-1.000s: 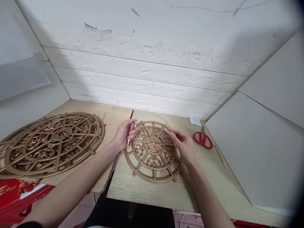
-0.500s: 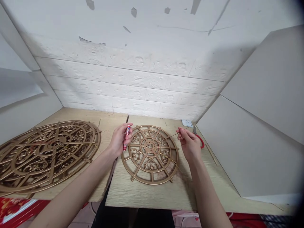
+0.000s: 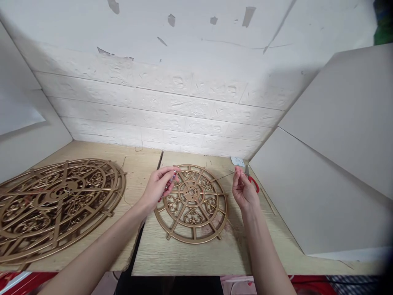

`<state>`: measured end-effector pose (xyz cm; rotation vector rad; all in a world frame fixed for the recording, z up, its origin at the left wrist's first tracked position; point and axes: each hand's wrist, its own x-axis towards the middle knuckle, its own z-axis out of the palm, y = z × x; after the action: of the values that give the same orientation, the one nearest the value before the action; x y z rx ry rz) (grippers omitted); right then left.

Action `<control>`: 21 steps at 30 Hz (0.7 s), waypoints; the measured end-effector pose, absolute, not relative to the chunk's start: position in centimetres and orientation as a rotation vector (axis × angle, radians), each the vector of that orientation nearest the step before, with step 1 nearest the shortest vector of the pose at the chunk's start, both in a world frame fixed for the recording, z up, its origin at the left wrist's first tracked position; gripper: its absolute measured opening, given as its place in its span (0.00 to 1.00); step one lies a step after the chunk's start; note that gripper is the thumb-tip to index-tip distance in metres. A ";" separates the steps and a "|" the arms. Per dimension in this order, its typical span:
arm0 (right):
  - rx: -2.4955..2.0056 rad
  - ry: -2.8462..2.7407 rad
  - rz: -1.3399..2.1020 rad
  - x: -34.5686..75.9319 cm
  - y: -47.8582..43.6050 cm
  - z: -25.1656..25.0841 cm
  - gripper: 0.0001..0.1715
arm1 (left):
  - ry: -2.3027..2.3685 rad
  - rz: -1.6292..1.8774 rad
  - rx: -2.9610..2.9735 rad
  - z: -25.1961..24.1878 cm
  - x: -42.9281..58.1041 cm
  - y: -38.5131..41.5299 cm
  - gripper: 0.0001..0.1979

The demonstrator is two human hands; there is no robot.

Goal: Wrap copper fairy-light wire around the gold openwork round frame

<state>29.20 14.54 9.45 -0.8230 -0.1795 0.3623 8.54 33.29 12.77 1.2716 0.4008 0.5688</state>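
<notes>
A gold openwork wheel panel point(image 3: 194, 212) with scroll patterns lies flat on the wooden board. My left hand point(image 3: 158, 184) is closed around a slim red printed lighter point(image 3: 168, 185) at the panel's upper left; the fingers partly cover it, and no flame shows. Off the panel's right side, my right hand point(image 3: 244, 186) pinches a thin dark cord point(image 3: 225, 176). The cord runs taut from the panel up to the fingertips, and a short end sticks out past them. Thin yellow strands also cross the panel.
Several similar gold panels point(image 3: 61, 205) are stacked on the left. Red-handled scissors point(image 3: 254, 184) lie just behind my right hand, near a crumpled pale scrap point(image 3: 237, 162). A white brick-patterned wall point(image 3: 175, 104) stands behind, with a white panel point(image 3: 334, 184) at right.
My left hand has turned, so the lighter is more hidden behind the fingers, and has come slightly right. My right hand has rotated, still pinching the cord. The view has shifted slightly.
</notes>
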 end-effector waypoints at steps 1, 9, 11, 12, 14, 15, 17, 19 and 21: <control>-0.816 -0.177 0.380 29.2 14.5 9.5 0.08 | 0.399 0.567 1.288 12.8 8.5 33.2 0.13; -0.814 -0.173 0.499 28.1 15.4 13.1 0.09 | 0.354 0.517 1.343 13.1 8.2 32.9 0.13; -0.880 -0.245 0.477 26.9 16.5 14.6 0.10 | 0.360 0.497 1.347 13.0 8.2 33.0 0.14; -0.935 -0.309 0.438 26.1 17.1 15.2 0.10 | 0.368 0.490 1.349 13.0 8.2 33.0 0.14; -1.074 -0.498 0.305 24.2 18.3 15.7 0.09 | 0.378 0.484 1.355 12.8 8.3 32.9 0.15; -1.164 -0.605 0.229 23.1 18.8 15.6 0.08 | 0.378 0.485 1.357 12.7 8.3 32.9 0.16; -1.384 -0.779 0.094 21.3 19.5 14.8 0.07 | 0.357 0.488 1.362 12.7 8.3 32.9 0.16; -1.570 -0.945 0.017 20.0 19.8 13.7 0.07 | 0.329 0.488 1.368 12.7 8.4 32.8 0.16; -1.651 -1.038 0.022 19.4 19.9 12.7 0.07 | 0.315 0.484 1.368 12.9 8.4 32.6 0.15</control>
<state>19.41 19.87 12.70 -1.6514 -1.0380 0.0216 8.38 32.62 12.90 1.3678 0.3152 0.4839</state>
